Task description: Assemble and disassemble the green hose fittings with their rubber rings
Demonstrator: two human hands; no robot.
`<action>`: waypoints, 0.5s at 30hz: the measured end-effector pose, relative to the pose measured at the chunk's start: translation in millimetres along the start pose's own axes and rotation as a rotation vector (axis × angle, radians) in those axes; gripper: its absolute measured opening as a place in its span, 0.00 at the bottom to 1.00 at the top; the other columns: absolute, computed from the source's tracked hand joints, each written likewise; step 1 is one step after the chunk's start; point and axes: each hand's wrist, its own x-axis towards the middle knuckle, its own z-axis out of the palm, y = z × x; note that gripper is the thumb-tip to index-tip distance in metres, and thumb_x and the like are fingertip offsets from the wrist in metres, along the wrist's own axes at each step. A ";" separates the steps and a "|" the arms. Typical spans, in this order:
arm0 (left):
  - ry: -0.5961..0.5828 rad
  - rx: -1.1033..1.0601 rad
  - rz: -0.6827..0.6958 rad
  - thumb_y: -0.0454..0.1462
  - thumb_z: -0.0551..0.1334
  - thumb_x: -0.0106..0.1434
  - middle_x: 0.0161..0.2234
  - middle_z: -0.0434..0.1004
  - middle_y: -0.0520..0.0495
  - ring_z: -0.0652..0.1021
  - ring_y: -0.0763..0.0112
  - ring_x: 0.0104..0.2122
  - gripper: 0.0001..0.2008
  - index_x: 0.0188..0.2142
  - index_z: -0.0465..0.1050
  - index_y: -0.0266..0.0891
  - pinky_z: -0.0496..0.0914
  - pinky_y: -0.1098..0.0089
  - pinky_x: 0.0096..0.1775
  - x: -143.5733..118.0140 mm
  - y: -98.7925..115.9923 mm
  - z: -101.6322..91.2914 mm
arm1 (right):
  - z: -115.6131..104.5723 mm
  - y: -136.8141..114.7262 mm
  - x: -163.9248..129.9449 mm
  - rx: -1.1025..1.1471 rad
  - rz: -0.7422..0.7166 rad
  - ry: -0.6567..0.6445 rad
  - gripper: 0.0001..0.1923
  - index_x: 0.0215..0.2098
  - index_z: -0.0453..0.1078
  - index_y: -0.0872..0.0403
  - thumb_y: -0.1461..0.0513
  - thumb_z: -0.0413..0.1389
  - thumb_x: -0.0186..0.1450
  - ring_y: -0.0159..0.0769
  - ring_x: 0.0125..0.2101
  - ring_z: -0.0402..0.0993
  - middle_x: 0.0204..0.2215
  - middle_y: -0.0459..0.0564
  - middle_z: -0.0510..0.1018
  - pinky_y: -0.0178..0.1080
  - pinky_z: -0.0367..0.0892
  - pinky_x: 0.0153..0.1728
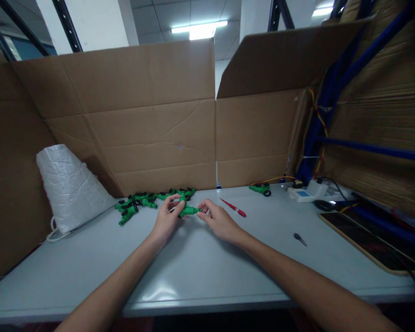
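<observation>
Cardboard walls (141, 124) boxed in the grey table (193, 267) where I worked. My left hand (166, 217) and right hand (218, 220) met over a green plastic fitting (188, 211), just above the tabletop near its far edge; left fingers pinched its body, right fingertips closed on its end. It looked small, glossy, tube-shaped with a narrower tip. I judged it light, stiff and slightly slippery, best gripped around the thicker middle. More green fittings (141, 202) lay piled behind, a red screwdriver (233, 208) to the right.
</observation>
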 end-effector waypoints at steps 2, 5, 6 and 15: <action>0.000 -0.001 0.000 0.50 0.76 0.56 0.38 0.78 0.47 0.81 0.67 0.35 0.27 0.50 0.75 0.40 0.76 0.71 0.32 0.2 -0.4 -0.3 | 0.1 0.2 -0.5 -0.005 0.005 -0.014 0.08 0.45 0.69 0.50 0.56 0.57 0.71 0.35 0.30 0.70 0.33 0.44 0.76 0.36 0.59 0.32; 0.006 0.004 -0.002 0.51 0.75 0.57 0.38 0.79 0.46 0.82 0.67 0.34 0.27 0.49 0.75 0.40 0.76 0.71 0.32 0.7 -1.1 -0.7 | -0.4 -1.8 -1.5 -0.002 0.008 -0.038 0.07 0.43 0.69 0.50 0.55 0.56 0.72 0.36 0.30 0.71 0.31 0.44 0.76 0.36 0.59 0.32; 0.012 0.007 -0.001 0.51 0.75 0.57 0.39 0.79 0.46 0.82 0.67 0.34 0.27 0.49 0.75 0.40 0.76 0.71 0.31 0.8 -1.3 -0.8 | -0.7 -2.8 -1.8 0.002 0.004 -0.045 0.07 0.42 0.69 0.50 0.55 0.56 0.72 0.36 0.30 0.71 0.31 0.44 0.77 0.36 0.59 0.32; 0.003 0.021 0.015 0.53 0.73 0.59 0.37 0.79 0.46 0.80 0.70 0.29 0.28 0.50 0.75 0.39 0.75 0.71 0.29 2.3 -2.7 -2.2 | -1.9 -10.9 -3.6 -0.019 -0.028 -0.052 0.09 0.38 0.67 0.49 0.54 0.53 0.74 0.37 0.29 0.72 0.27 0.42 0.76 0.36 0.58 0.33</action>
